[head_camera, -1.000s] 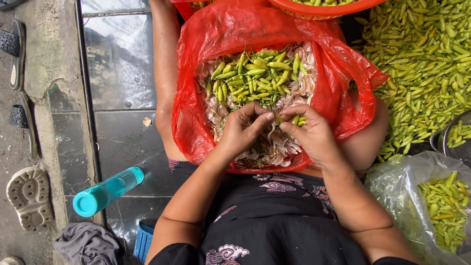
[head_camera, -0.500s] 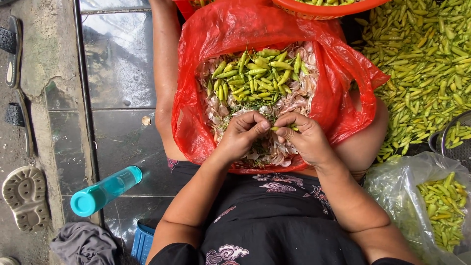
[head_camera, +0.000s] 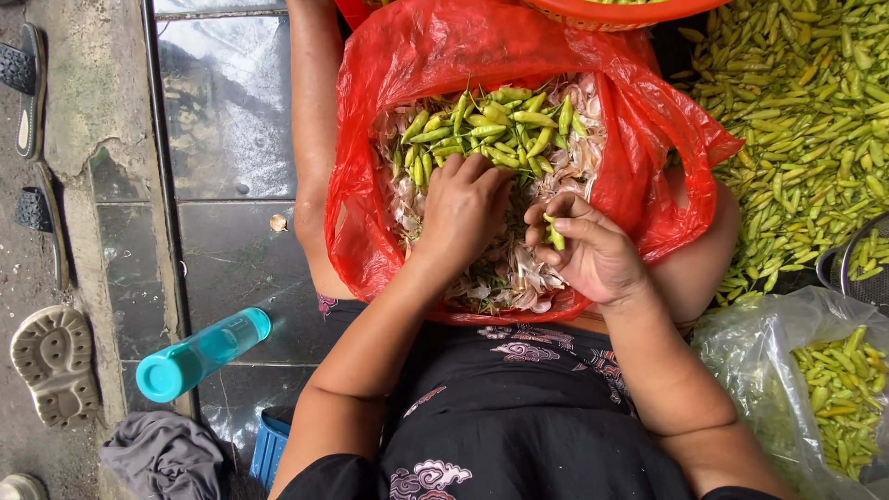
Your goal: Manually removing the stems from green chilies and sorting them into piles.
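A red plastic bag (head_camera: 653,111) lies open on my lap, filled with green chilies (head_camera: 495,125) on top of pale garlic skins (head_camera: 519,278). My left hand (head_camera: 463,208) reaches palm down into the bag, its fingers curled among the chilies; whether it grips any is hidden. Beside it, my right hand (head_camera: 588,250) pinches one small green chili (head_camera: 556,233) between thumb and fingertips, just above the skins.
A big heap of green chilies (head_camera: 796,120) covers the ground at right. A clear plastic bag (head_camera: 750,356) with more chilies lies at lower right, a metal strainer (head_camera: 866,264) beside it. A teal bottle (head_camera: 199,354), a grey cloth (head_camera: 162,454) and sandals (head_camera: 56,366) lie at left. An orange basket rim (head_camera: 602,11) is at top.
My hands, close together over the garlic skins before, have parted: the left has moved up into the chilies, and the right keeps a single chili.
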